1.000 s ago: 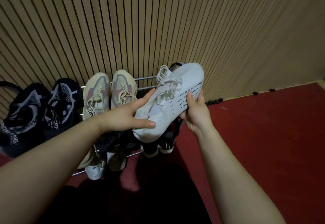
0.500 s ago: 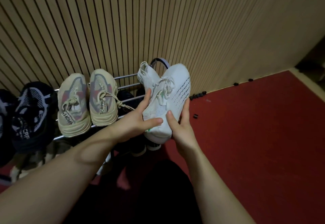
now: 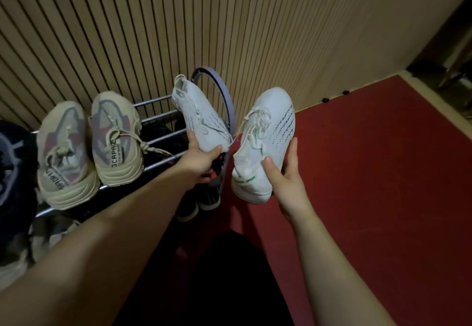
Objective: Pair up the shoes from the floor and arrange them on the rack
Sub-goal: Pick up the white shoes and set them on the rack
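Both white knit sneakers are up off the floor, one per hand. The left hand (image 3: 201, 162) has its fingers wrapped round the near end of the left white sneaker (image 3: 199, 118). That shoe hangs over the top bars of the shoe rack (image 3: 155, 116) at about 11 o'clock in the view, with its collar end pointing off toward the slatted wall.

The right hand (image 3: 283, 177) cradles the right white sneaker (image 3: 265, 131) near the heel, thumb on the upper and the other fingers along the outer side. It's out at 1 o'clock above the red floor (image 3: 383, 185), just past the rack's grey hoop end (image 3: 227, 95). The two shoes are apart, not touching.

My guess is they're split like this so each can be set down on its own, side by side. The beige sneakers (image 3: 89, 151) at 9 o'clock already sit as a pair, so the free stretch of bars to their right looks like the obvious slot. It's narrow and the hoop crowds it, so a shoe could catch there. The left one also looks turned the opposite way to its mate and might need flipping.
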The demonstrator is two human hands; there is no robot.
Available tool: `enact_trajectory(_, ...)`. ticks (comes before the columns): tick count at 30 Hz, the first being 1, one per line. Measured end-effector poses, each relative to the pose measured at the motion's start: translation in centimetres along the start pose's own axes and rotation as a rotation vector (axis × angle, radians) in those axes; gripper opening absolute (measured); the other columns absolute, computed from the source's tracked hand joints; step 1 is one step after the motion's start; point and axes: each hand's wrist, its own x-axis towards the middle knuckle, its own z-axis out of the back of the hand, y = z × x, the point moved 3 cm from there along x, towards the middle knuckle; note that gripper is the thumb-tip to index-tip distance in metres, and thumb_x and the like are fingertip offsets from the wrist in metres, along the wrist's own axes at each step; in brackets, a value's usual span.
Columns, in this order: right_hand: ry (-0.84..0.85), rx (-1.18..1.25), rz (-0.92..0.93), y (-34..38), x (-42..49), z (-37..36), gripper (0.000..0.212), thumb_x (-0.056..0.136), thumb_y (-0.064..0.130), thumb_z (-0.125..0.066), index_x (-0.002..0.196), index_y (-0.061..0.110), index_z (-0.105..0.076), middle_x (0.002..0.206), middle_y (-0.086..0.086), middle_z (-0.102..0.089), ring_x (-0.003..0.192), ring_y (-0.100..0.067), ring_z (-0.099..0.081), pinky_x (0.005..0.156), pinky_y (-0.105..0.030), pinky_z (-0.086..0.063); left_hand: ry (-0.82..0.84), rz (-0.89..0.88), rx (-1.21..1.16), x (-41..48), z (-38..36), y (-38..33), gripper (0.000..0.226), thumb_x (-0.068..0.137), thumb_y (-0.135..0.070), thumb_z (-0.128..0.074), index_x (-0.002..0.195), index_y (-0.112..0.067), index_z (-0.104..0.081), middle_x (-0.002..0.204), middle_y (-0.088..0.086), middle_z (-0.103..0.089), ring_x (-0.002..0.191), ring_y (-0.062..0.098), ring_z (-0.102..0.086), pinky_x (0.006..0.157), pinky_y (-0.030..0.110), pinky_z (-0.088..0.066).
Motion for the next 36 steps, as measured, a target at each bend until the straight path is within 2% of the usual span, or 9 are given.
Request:
enact_trajectory(6, -0.002, -0.012, -0.018, -1.0, -0.3, 0.9, 0.082, 0.095, 0.021, -0.056, 0.15, 0.036, 0.002, 0.15, 0.016, -0.033, 0.13, 0.001, -0.041, 0.11, -0.025, -0.034, -0.058, -0.073, -0.441, 2.1, -1.1, 0.4, 0.086, 0.09, 0.0, -0.058, 0.151, -0.037, -0.01, 0.148, 0.002, -0.037, 0.116, 0.026, -0.052, 0.076, 0.034, -0.054)
enact_trajectory(10, 0.029, -0.009, -0.024, -1.3, 0.1, 0.7, 0.083, 0.094, 0.024, -0.057, 0.15, 0.04, 0.003, 0.149, 0.019, -0.033, 0.126, 0.006, -0.043, 0.109, -0.026, -0.034, -0.042, -0.113, -0.403, 0.1, 2.9, -0.9, 0.062, 0.092, -0.002, -0.056, 0.143, -0.031, -0.037, 0.133, -0.003, -0.054, 0.102, 0.013, -0.059, 0.066, 0.023, -0.053)
enact_trajectory(14, 0.09, -0.004, -0.007, -1.0, 0.8, -1.0, 0.084, 0.092, 0.032, -0.059, 0.15, 0.041, 0.0, 0.149, 0.021, -0.032, 0.129, 0.005, -0.041, 0.114, -0.035, -0.031, 0.07, -0.048, -0.331, -4.3, 10.8, -3.2, 0.033, 0.09, -0.004, -0.052, 0.117, -0.024, -0.06, 0.086, -0.005, -0.072, 0.069, 0.008, -0.067, 0.049, 0.013, -0.051)
enact_trajectory(18, 0.184, -0.019, 0.023, -0.2, 1.1, -4.3, 0.087, 0.087, 0.036, -0.061, 0.151, 0.038, -0.001, 0.15, 0.024, -0.027, 0.132, 0.007, -0.036, 0.115, -0.032, -0.029, 0.234, 0.041, -0.065, -6.6, 18.4, -4.3, 0.065, 0.064, -0.024, -0.078, 0.125, -0.017, -0.057, 0.082, 0.007, -0.07, 0.061, 0.012, -0.066, 0.046, 0.017, -0.049)
enact_trajectory(20, 0.233, -0.026, 0.029, -0.2, 1.3, -5.7, 0.083, 0.093, 0.027, -0.059, 0.152, 0.035, -0.001, 0.147, 0.027, -0.025, 0.127, 0.011, -0.038, 0.114, -0.029, -0.029, 0.233, 0.072, 0.015, -6.9, 22.0, -4.9, 0.096, 0.032, -0.035, -0.096, 0.119, -0.016, -0.061, 0.085, 0.008, -0.068, 0.062, 0.013, -0.067, 0.047, 0.019, -0.051)
enact_trajectory(23, 0.295, -0.047, 0.031, 0.0, 1.5, -7.2, 0.076, 0.095, 0.018, -0.053, 0.152, 0.031, -0.003, 0.135, 0.037, -0.029, 0.112, 0.028, -0.038, 0.105, -0.013, -0.033, 0.179, 0.073, 0.082, -7.0, 26.5, -5.6, 0.1, 0.025, -0.038, -0.097, 0.117, -0.017, -0.065, 0.086, 0.009, -0.066, 0.062, 0.015, -0.063, 0.046, 0.021, -0.051)
enact_trajectory(28, 0.342, -0.064, 0.036, 0.4, 1.4, -8.9, 0.075, 0.095, 0.021, -0.054, 0.152, 0.033, -0.007, 0.15, 0.022, -0.027, 0.128, 0.011, -0.037, 0.114, -0.028, -0.03, -0.106, 0.108, 0.414, -5.7, 28.8, -6.3, 0.045, 0.094, -0.029, -0.05, 0.137, -0.013, -0.046, 0.112, 0.003, -0.061, 0.098, 0.02, -0.058, 0.078, 0.03, -0.047)
enact_trajectory(31, 0.348, -0.055, 0.032, 0.5, 1.1, -9.2, 0.077, 0.092, 0.03, -0.057, 0.151, 0.039, -0.007, 0.148, 0.024, -0.032, 0.133, 0.003, -0.037, 0.115, -0.035, -0.03, -0.235, -0.001, 0.894, -4.7, 25.7, -7.6, 0.067, 0.094, -0.048, -0.045, 0.148, -0.013, -0.028, 0.147, 0.012, -0.039, 0.131, 0.03, -0.041, 0.105, 0.039, -0.034)
enact_trajectory(36, 0.298, -0.051, 0.036, 1.1, 0.8, -8.1, 0.074, 0.094, 0.022, -0.054, 0.151, 0.036, -0.008, 0.143, 0.025, -0.037, 0.124, 0.008, -0.043, 0.106, -0.022, -0.035, -0.083, -0.134, 1.221, -1.0, 18.9, -8.3, 0.099, 0.079, -0.07, -0.048, 0.152, -0.023, -0.001, 0.16, 0.009, -0.009, 0.146, 0.031, -0.009, 0.117, 0.049, -0.013)
